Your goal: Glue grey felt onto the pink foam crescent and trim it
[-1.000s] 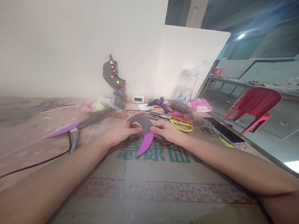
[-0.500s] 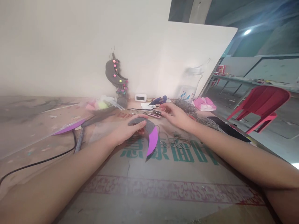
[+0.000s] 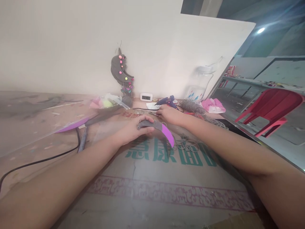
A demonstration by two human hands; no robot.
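My left hand is closed around a crescent, pinching it between thumb and fingers. Grey yarn wraps the held part of the crescent, and its bare tip is purple. My right hand reaches to the tools at the back of the table, fingers drawn together just in front of the blue glue gun. Its fingertips meet a thin tool on the tabletop, mostly covered by the hand. A loose tangle of grey yarn lies right of the crescent.
A finished-looking grey moon ornament with coloured balls hangs on the back board. A white digital clock, a clear bottle, a grey yarn skein and a pink bag line the back. A black cable runs along the left.
My right hand has moved left and down onto the tools, covering the pink-handled one. My left hand has turned the crescent so its purple tip swings up and right. The view has shifted slightly.
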